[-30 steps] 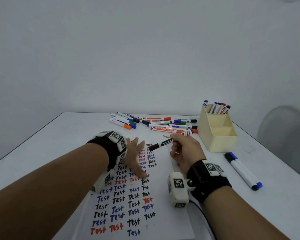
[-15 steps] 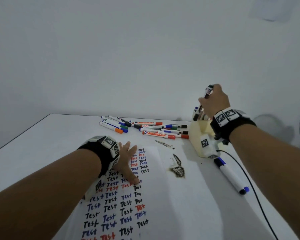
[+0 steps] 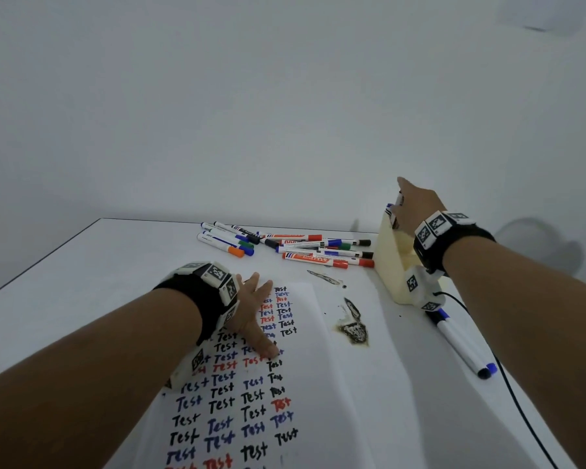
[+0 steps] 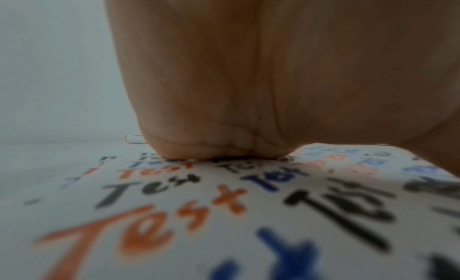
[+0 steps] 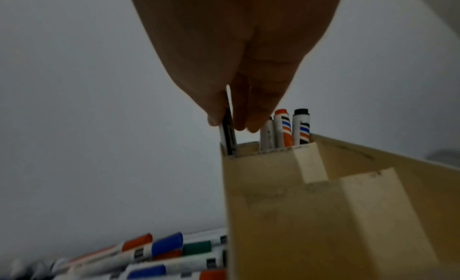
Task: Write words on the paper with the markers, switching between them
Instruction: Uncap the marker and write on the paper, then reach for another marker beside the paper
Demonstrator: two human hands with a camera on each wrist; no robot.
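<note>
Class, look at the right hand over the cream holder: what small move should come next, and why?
Probably let go of the black marker. The right hand pinches it with its lower end already inside the holder, beside other standing markers. The left hand lies flat on the paper, so a fresh marker is needed before writing.

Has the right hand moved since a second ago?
Yes. The right hand went from above the paper to the cream holder, where it holds a black marker in the back compartment.
</note>
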